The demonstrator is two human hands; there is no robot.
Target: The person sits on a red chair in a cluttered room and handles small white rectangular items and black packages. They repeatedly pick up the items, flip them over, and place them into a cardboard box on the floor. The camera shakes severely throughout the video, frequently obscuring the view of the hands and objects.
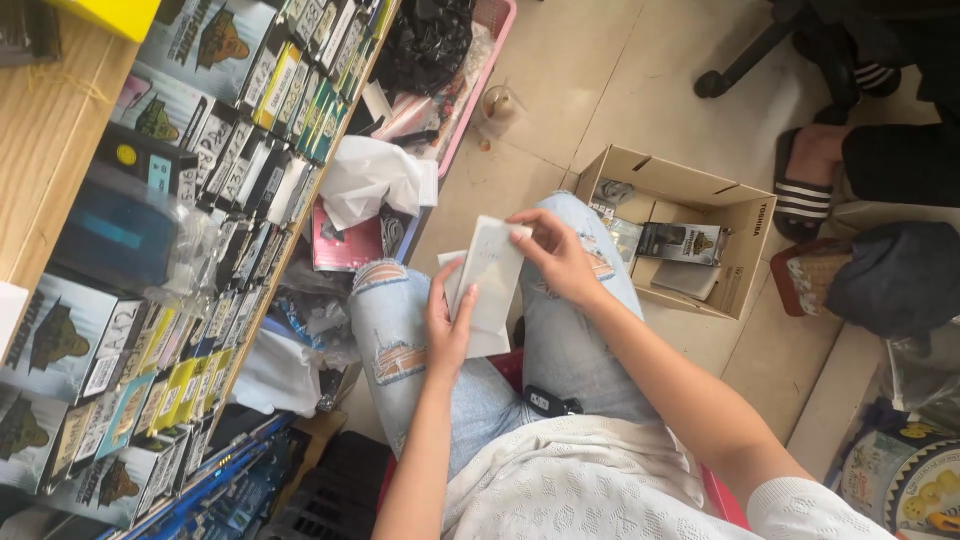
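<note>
Tiled floor beside stocked shelves (200, 200): left hand (447, 325) gripped a flat white packet (490, 275) above the lap; right hand (560, 258) pinched its top edge, apparently opening it. Cardboard box (745, 215) sat partly filled.

Small shop or stockroom — wooden shelf (40, 150) crammed with rows of boxed phone accessories (250, 150), cardboard box (700, 200) of packaged stock on tiled floor (600, 70), pink basket (480, 80) of goods.

Another person's foot (812, 165) cut off at top edge, round tin (905, 480) cropped bottom-right.
</note>
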